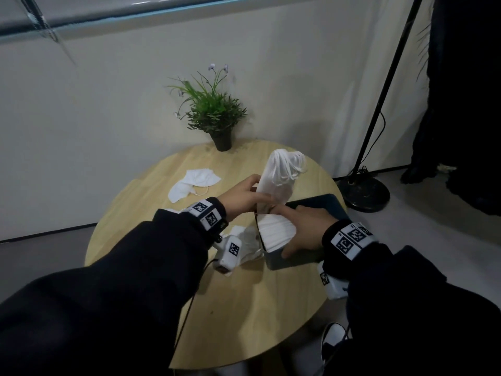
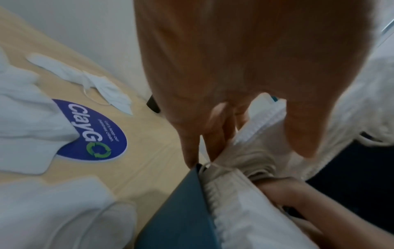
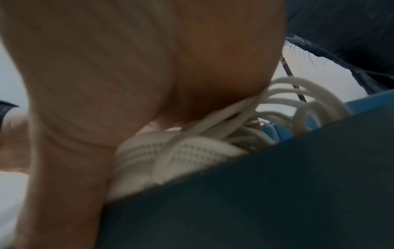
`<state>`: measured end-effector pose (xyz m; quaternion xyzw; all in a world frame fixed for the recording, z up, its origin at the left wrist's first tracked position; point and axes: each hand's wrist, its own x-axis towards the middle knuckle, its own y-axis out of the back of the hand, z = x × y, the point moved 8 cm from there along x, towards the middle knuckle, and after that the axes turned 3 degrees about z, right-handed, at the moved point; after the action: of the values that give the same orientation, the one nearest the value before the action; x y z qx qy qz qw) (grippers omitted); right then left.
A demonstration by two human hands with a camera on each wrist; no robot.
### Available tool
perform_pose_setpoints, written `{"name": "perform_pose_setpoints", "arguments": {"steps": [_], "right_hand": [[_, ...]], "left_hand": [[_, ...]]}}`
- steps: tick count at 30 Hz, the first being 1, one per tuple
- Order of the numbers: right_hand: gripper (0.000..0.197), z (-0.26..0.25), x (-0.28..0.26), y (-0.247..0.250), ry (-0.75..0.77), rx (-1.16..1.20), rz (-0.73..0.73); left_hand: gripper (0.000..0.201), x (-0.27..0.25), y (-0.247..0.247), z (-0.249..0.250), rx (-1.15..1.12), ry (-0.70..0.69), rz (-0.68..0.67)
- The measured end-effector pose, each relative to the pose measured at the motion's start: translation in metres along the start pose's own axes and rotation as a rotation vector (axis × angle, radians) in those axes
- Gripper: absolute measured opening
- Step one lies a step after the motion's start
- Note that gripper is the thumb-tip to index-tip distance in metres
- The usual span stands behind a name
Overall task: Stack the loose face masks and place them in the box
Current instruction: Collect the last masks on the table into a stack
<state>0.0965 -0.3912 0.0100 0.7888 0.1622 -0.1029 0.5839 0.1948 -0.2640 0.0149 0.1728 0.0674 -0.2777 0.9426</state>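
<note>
Masks (image 1: pixel 276 180) stand upright in our left hand (image 1: pixel 244 198), which grips the bundle, half into the box (image 1: pixel 311 260). Our right hand (image 1: pixel 306 229) lies flat on those packed; we should slide the bundle down beside them.

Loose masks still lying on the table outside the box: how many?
3 at least: two overlapping at the far left, and one or more bunched under the left wrist beside the box. The sleeve may hide others.
</note>
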Motion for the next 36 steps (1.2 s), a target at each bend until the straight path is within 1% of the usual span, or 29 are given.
{"name": "perform_pose_setpoints", "arguments": {"steps": [1,2,4,6,9,11,12,14,15,16,17,18,19,20,21,22,23,24,25,27,28,30,32,34,36], "right_hand": [[0.101,0.000,0.000,0.000,0.002,-0.002,-0.003],[0.102,0.000,0.000,0.001,0.006,-0.006,-0.004],[0.103,-0.001,0.000,0.001,0.015,-0.018,0.006],[0.101,-0.001,-0.001,0.001,0.020,-0.003,0.024],[0.098,0.002,-0.005,-0.002,0.019,0.050,0.063],[0.097,0.005,-0.010,-0.002,0.014,0.089,0.101],[0.096,0.006,-0.012,-0.002,0.013,0.099,0.113],[0.094,0.007,-0.017,-0.004,0.013,0.093,0.118],[0.093,0.008,-0.021,-0.005,0.003,0.087,0.107],[0.090,0.008,-0.026,-0.004,-0.008,0.077,0.104],[0.082,0.007,-0.030,0.000,-0.008,0.061,0.136],[0.068,0.005,-0.035,0.010,0.002,0.055,0.219],[0.049,0.003,-0.040,0.024,0.009,0.075,0.359],[0.033,0.003,-0.047,0.042,0.007,0.117,0.534],[0.022,0.006,-0.053,0.059,-0.001,0.150,0.704],[0.020,0.011,-0.056,0.071,-0.015,0.148,0.819],[0.025,0.018,-0.053,0.077,-0.039,0.117,0.859],[0.031,0.028,-0.044,0.077,-0.070,0.090,0.824],[0.033,0.040,-0.034,0.074,-0.111,0.075,0.754],[0.030,0.064,-0.018,0.065,-0.201,0.089,0.630],[0.027,0.074,-0.013,0.062,-0.237,0.099,0.600],[0.024,0.086,-0.006,0.054,-0.293,0.078,0.559],[0.026,0.093,0.002,0.045,-0.341,0.029,0.500],[0.030,0.098,0.008,0.034,-0.368,-0.010,0.463],[0.033,0.096,0.012,0.029,-0.362,-0.049,0.475]], "left_hand": [[0.059,0.000,0.001,0.001,0.019,-0.006,-0.013],[0.058,0.002,0.001,0.003,0.105,-0.034,-0.004],[0.050,0.002,-0.001,0.011,0.370,-0.104,0.038],[0.034,0.004,-0.006,0.020,0.572,-0.168,0.079],[0.017,0.006,-0.018,0.031,0.730,-0.221,0.088],[0.009,0.009,-0.025,0.038,0.858,-0.217,0.079],[0.008,0.011,-0.028,0.040,0.940,-0.211,0.068],[0.022,0.015,-0.038,0.045,1.076,-0.233,0.039],[0.026,0.017,-0.044,0.047,1.121,-0.249,0.018],[0.024,0.019,-0.050,0.047,1.156,-0.269,-0.005],[0.017,0.020,-0.055,0.047,1.190,-0.280,-0.026],[0.011,0.020,-0.060,0.047,1.231,-0.291,-0.048],[0.010,0.020,-0.066,0.046,1.277,-0.310,-0.059],[0.016,0.020,-0.070,0.046,1.320,-0.337,-0.052],[0.026,0.019,-0.073,0.047,1.348,-0.365,-0.030],[0.037,0.018,-0.074,0.049,1.349,-0.392,0.005],[0.045,0.016,-0.074,0.051,1.326,-0.406,0.033],[0.046,0.015,-0.072,0.051,1.289,-0.415,0.044],[0.043,0.014,-0.070,0.051,1.256,-0.424,0.039],[0.035,0.012,-0.066,0.047,1.218,-0.435,-0.005],[0.031,0.009,-0.064,0.046,1.208,-0.450,-0.013],[0.023,0.002,-0.062,0.045,1.218,-0.498,-0.007],[0.021,-0.001,-0.065,0.039,1.255,-0.521,-0.026],[0.023,0.000,-0.068,0.034,1.297,-0.486,-0.042],[0.024,0.004,-0.069,0.033,1.324,-0.443,-0.061]]}}
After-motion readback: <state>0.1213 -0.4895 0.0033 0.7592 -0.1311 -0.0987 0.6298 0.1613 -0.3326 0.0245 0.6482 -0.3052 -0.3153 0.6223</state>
